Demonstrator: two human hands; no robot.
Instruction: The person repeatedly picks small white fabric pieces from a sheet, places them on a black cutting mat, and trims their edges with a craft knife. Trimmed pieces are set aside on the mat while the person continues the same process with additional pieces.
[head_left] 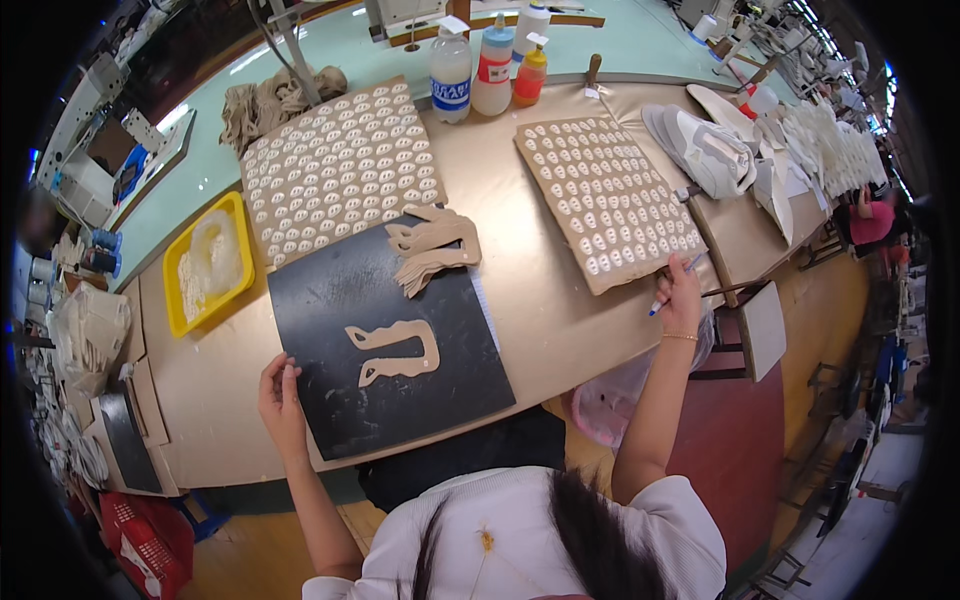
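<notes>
And here's the left hand (pixel 280 388), loosely curled with a narrow gap between thumb and fingers, nothing visible in its grip, poised at the near-left edge of a black mat (pixel 420 425) on the desk (pixel 545 335). Just inside it, between the two hands, lies the piece in play: a tan U-shaped cutout (pixel 431 345), flat, arms pointing leftward, a small pale spot near one corner. Over to the right hand (pixel 680 292): closed around a slim blue-and-white pen-like tool (pixel 657 307), fingertips up at the near edge of a board (pixel 612 281) carrying rows of white oval patches (pixel 592 266); whether they're touching one, I can't tell. How far along are we? Early or partway, I'd judge: a single cutout is spread out, while a heap of similar tan pieces (pixel 445 240) sits piled up beyond it, apparently waiting. Both this board and a second board (pixel 403 84), farther out ahead of the left hand, look well stocked with patches, so plenty seems left. No clearly finished stack shows near either hand.
</notes>
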